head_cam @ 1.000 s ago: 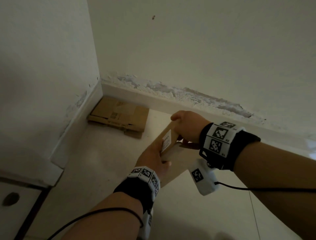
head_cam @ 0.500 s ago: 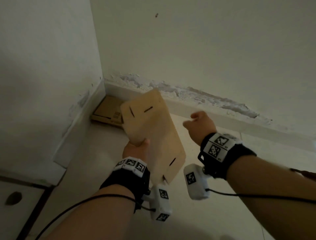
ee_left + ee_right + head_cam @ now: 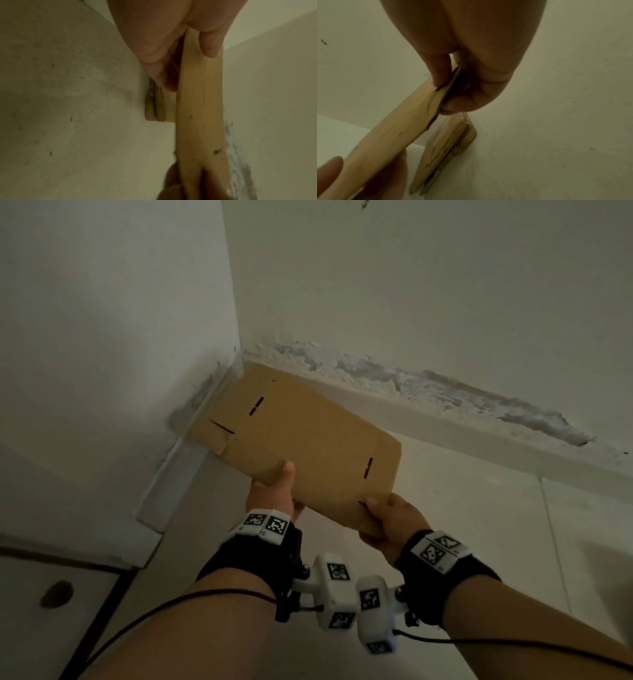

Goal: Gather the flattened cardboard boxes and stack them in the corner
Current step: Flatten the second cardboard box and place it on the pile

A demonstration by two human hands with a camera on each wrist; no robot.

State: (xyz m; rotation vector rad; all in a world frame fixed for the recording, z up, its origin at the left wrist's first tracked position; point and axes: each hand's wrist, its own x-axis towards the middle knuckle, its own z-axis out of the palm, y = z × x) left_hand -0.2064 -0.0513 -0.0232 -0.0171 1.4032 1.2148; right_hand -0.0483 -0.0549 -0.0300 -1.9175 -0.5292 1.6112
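Both hands hold a flattened cardboard box [image 3: 301, 446] over the floor corner at 11 o'clock in the head view: the left hand [image 3: 274, 494] pinches its near edge, thumb on top, and the right hand [image 3: 387, 522] pinches the near right corner. That view hides what lies beneath. The wrist views show it: a stack of flattened boxes [image 3: 447, 147] on the floor [image 3: 539, 135], just below the held box and apart from it. Around the corner run a pale skirting board [image 3: 428, 419] and peeling wall paint [image 3: 445, 392]; a cabinet door [image 3: 51, 611] sits at 8 o'clock.
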